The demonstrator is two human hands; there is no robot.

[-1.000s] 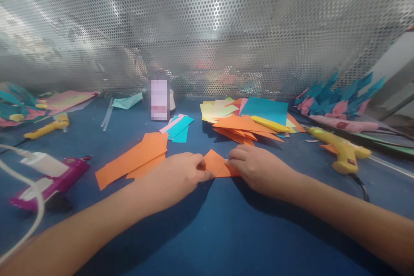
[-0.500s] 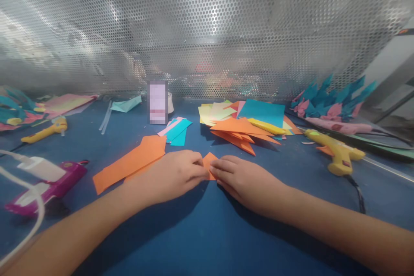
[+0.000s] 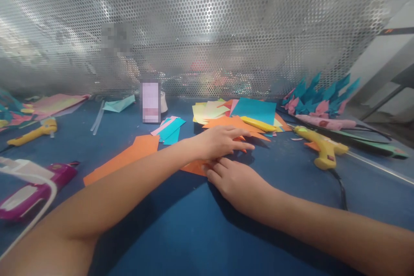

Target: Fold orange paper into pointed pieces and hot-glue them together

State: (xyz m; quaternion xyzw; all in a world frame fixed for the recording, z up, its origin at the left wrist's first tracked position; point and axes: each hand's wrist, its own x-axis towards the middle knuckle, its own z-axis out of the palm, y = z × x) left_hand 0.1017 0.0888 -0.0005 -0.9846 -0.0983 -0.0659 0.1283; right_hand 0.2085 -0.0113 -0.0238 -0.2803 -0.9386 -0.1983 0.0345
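Note:
My left hand reaches over the front of a stack of pointed orange paper pieces, its fingers stretched and apart. Just below it, my right hand has its fingers bent and pressed onto a small piece of orange paper on the table. Part of that paper is hidden under both hands. A yellow box cutter lies on the orange stack, beyond my left fingertips. A larger orange sheet lies left of my left forearm.
Blue and pink paper strips and a phone are behind the left forearm. Yellow glue guns lie at both sides. A magenta power strip with a white cable is at left. A perforated metal panel closes the back.
My left hand has left the small orange paper and moved right and forward, its fingers spreading over the orange stack. My right hand stays on the paper. The view has shifted slightly right.

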